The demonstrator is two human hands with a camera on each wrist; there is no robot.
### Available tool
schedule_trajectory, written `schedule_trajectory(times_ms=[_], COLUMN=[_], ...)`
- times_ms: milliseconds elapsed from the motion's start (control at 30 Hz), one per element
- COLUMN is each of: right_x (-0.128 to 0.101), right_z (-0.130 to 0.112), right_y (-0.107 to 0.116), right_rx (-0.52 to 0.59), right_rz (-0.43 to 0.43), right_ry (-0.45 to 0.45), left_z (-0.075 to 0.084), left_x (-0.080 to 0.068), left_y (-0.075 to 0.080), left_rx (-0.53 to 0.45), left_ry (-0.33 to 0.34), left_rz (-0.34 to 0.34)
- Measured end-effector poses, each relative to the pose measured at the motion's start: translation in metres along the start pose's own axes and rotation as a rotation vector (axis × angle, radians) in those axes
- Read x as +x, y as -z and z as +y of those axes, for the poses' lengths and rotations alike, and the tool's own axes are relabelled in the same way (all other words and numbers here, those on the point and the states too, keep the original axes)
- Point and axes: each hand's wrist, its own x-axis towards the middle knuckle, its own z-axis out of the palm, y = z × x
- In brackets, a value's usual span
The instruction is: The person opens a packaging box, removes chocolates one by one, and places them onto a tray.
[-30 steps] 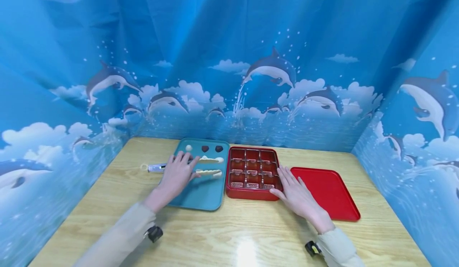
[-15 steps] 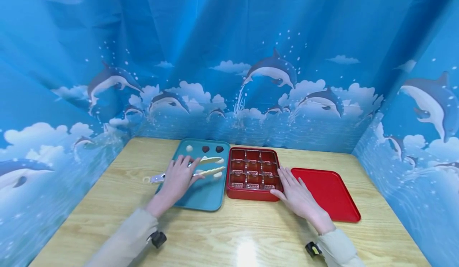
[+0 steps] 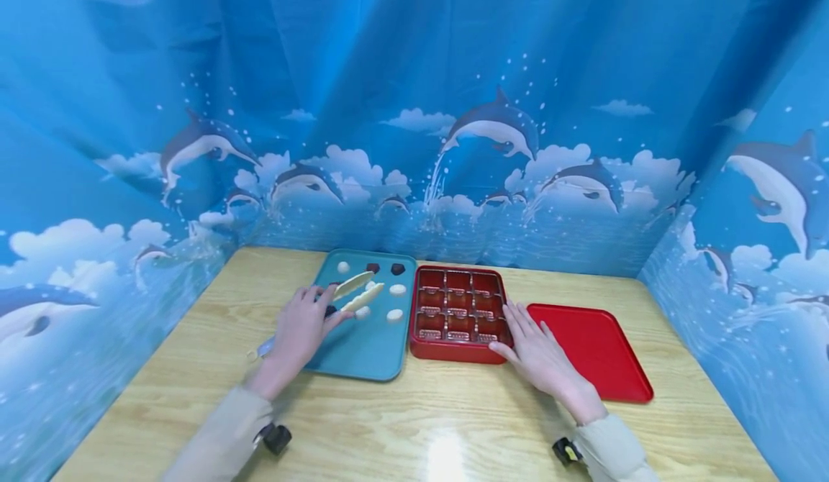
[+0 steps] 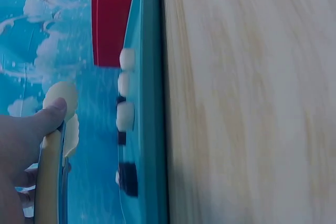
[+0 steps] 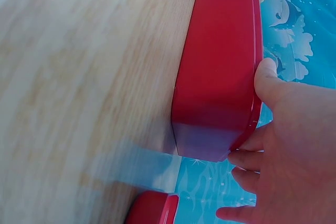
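Note:
My left hand grips a pair of tongs with cream, scalloped tips, spread apart over the teal tray. In the left wrist view the thumb presses along one arm of the tongs, and nothing sits between the tips. White rounded pieces and dark faceted pieces lie on that tray, some hidden by the hand and tongs. Beside it stands a red box with a clear divided insert. My right hand rests at its right side, fingers straight, thumb at the near rim.
A flat red tray or lid lies right of the box, partly behind my right hand. A blue dolphin-print curtain walls off the back and sides of the wooden table.
My left hand has drawn back to the left, and the tongs have swung so their tips point up and right, uncovering white pieces on the tray. My right hand stays in place.

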Motion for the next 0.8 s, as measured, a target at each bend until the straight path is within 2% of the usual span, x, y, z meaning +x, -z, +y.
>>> schedule_trajectory(times_ms=[133, 367, 500, 567, 633, 733, 800], right_x=[0.0, -0.001, -0.001, -0.001, -0.001, 0.0, 0.0], right_z=[0.0, 0.0, 0.0, 0.001, 0.001, 0.0, 0.0], right_y=[0.0, 0.001, 0.001, 0.001, 0.001, 0.001, 0.001], right_rx=[0.001, 0.009, 0.004, 0.002, 0.001, 0.001, 0.002], right_rz=[0.003, -0.003, -0.004, -0.002, -0.001, -0.002, -0.003], right_ry=[-0.001, -0.009, -0.01, -0.01, -0.009, -0.009, -0.007], left_z=[-0.016, -0.05, -0.066, -0.072, -0.077, -0.083, -0.086], left_x=[-0.005, -0.007, -0.005, -0.004, -0.003, -0.001, -0.001], left_y=[0.002, 0.011, 0.014, 0.014, 0.014, 0.014, 0.013], left_rx=[0.051, 0.118, 0.145, 0.158, 0.151, 0.127, 0.117], left_ry=[0.044, 0.072, 0.145, 0.206, 0.286, 0.411, 0.471], left_rz=[0.032, 0.171, 0.197, 0.161, 0.087, -0.074, -0.175])
